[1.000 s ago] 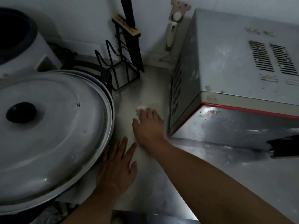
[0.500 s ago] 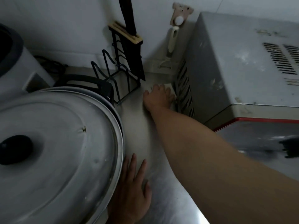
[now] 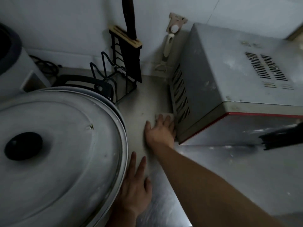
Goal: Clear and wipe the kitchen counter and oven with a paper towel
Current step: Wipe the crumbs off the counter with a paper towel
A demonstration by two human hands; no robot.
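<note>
My right hand [image 3: 159, 131] lies flat on the steel counter [image 3: 144, 102], pressing a white paper towel [image 3: 167, 115] whose edge shows past my fingertips. It sits right against the vented left side of the grey oven [image 3: 229, 76], near its front corner. My left hand [image 3: 136, 189] rests palm down on the counter nearer to me, fingers spread, touching the rim of the big metal lid [image 3: 62, 153].
A black wire rack [image 3: 114, 76] holding a knife stands at the back by the wall. A peeler [image 3: 167, 51] hangs on the wall beside the oven. A white appliance [image 3: 14, 63] with a dark rim is at far left. The oven's black door handle [image 3: 282, 138] juts out at right.
My right hand has pulled the paper towel back along the oven's side, from the rear of the gap toward me. My left hand has stayed by the lid's rim.
</note>
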